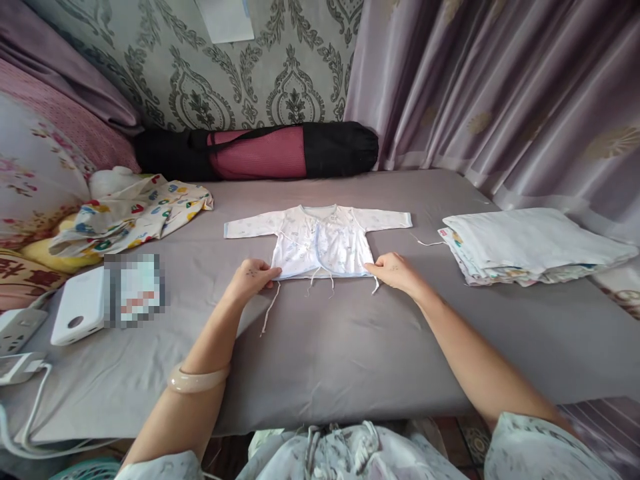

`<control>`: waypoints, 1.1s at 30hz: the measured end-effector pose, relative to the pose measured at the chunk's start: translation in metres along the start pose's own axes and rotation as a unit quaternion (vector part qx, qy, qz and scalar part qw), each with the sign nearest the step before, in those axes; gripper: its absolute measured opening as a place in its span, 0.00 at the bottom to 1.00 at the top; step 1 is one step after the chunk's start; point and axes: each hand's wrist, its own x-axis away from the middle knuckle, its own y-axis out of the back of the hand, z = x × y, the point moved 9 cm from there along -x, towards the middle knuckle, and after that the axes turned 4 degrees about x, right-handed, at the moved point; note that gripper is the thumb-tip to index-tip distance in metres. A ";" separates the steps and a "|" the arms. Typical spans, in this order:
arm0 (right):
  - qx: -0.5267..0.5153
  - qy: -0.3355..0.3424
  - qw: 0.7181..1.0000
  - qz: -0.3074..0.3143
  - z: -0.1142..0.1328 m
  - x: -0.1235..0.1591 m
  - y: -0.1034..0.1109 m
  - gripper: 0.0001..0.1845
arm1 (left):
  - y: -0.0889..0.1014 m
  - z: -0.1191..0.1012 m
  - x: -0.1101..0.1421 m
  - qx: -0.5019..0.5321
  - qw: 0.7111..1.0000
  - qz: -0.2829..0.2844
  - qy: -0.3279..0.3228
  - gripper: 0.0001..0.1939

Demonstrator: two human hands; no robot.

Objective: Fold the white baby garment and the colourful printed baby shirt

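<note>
The left hand (253, 275) is pinched on one bottom corner of a white wrap-front baby shirt (320, 241), and the right hand (397, 272) is pinched on the opposite bottom corner. The shirt lies flat between and just beyond the two hands, its blue-edged hem running from one to the other, its neckline farthest from them. One sleeve reaches out beyond the left hand, the other beyond the right. A thin white tie (271, 310) trails down beside the left fingers; shorter ones hang from the hem midway between the hands and next to the right fingers. A pale bangle (197, 381) circles the left forearm.

Under both hands spreads a grey sheet (320, 353). To the left of the left hand are a blurred-out item (140, 290), then a white power bank (80, 308) and a power strip (20, 331); farther ahead on that side lies a printed cloth (145, 210). Right of the right hand sits a stack of folded white cloths (525, 240). Well beyond both hands, a black-and-pink roll bag (255, 152) lies against the patterned wallpaper (200, 87).
</note>
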 end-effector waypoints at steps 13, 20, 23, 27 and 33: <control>0.075 0.065 0.987 -0.128 0.017 0.002 0.028 0.18 | 0.006 -0.052 0.018 -0.251 0.951 -0.106 -0.143 0.12; 0.104 0.206 0.970 -0.079 0.085 -0.052 0.001 0.31 | -0.043 -0.107 0.005 -0.177 0.969 -0.039 -0.167 0.17; 0.108 0.176 0.977 -0.043 0.093 -0.082 -0.014 0.35 | -0.056 -0.104 0.001 -0.142 0.982 -0.049 -0.111 0.22; 0.130 0.145 0.980 -0.034 0.087 -0.103 -0.023 0.37 | -0.067 -0.093 0.000 -0.123 0.985 -0.050 -0.112 0.15; 0.130 0.178 0.975 -0.037 0.086 -0.095 -0.028 0.39 | -0.067 -0.086 -0.003 -0.081 0.989 -0.032 -0.120 0.10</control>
